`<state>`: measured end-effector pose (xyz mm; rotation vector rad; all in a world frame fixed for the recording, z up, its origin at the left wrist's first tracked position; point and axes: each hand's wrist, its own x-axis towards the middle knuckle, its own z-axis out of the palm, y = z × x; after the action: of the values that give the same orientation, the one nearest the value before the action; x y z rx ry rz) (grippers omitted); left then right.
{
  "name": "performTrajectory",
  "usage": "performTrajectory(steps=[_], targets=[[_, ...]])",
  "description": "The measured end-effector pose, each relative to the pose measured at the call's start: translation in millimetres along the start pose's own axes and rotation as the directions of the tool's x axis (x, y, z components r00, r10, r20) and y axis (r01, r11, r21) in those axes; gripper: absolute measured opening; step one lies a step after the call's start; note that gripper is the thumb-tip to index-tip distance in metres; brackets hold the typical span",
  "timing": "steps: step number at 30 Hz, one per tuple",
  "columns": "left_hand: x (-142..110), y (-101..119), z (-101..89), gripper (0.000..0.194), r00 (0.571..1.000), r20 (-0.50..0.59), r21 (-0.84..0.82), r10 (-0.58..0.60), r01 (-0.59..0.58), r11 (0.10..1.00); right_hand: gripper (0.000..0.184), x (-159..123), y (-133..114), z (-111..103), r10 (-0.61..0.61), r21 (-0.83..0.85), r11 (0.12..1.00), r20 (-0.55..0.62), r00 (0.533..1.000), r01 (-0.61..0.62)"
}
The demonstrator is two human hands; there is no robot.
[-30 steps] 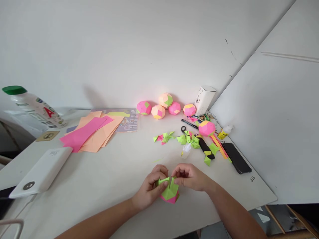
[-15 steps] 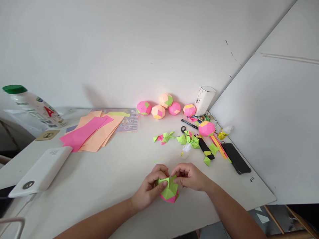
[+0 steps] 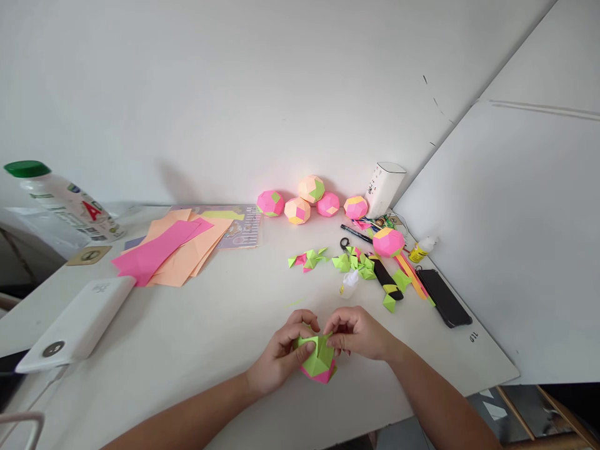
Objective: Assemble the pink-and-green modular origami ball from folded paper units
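Low over the front of the desk, a green and pink folded-paper ball (image 3: 319, 362) is held between both hands, partly built, its green flaps at the top. My left hand (image 3: 289, 347) grips its left side, thumb on the green face and fingers behind. At the upper right edge, my right hand (image 3: 354, 333) pinches a green flap between thumb and fingertips. A small glue bottle (image 3: 349, 284) lies just beyond the right hand. Farther back are loose green folded pieces (image 3: 355, 262) and a smaller green and pink group (image 3: 308, 259).
Finished paper balls (image 3: 297, 210) line the wall. Pink and peach paper sheets (image 3: 162, 250) and a white power bank (image 3: 77, 325) lie to the left, near a green-capped bottle (image 3: 65, 203). On the right are a black phone (image 3: 443, 297), a black cutter (image 3: 388, 278) and a yellow-labelled bottle (image 3: 423, 249).
The gap between the green flaps at the ball's top has narrowed as my right hand brought its flap leftward. My left hand keeps its grip almost unmoved.
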<state>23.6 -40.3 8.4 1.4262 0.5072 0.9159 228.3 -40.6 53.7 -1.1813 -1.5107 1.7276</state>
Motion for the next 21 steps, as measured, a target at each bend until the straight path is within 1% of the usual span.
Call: performTrajectory(steps=[9,21], targets=[[0.2,-0.4,-0.6,0.017,0.997,0.009,-0.109,-0.075,0.076,0.991,0.019,-0.3,1.6,2.5,-0.015,-0.007,1.000,-0.009,1.000,0.014],[2.1,3.0,0.0,0.018,0.993,0.024,-0.151,-0.116,0.118,0.981,0.013,-1.8,1.0,1.4,-0.022,0.020,1.000,0.010,1.000,0.022]])
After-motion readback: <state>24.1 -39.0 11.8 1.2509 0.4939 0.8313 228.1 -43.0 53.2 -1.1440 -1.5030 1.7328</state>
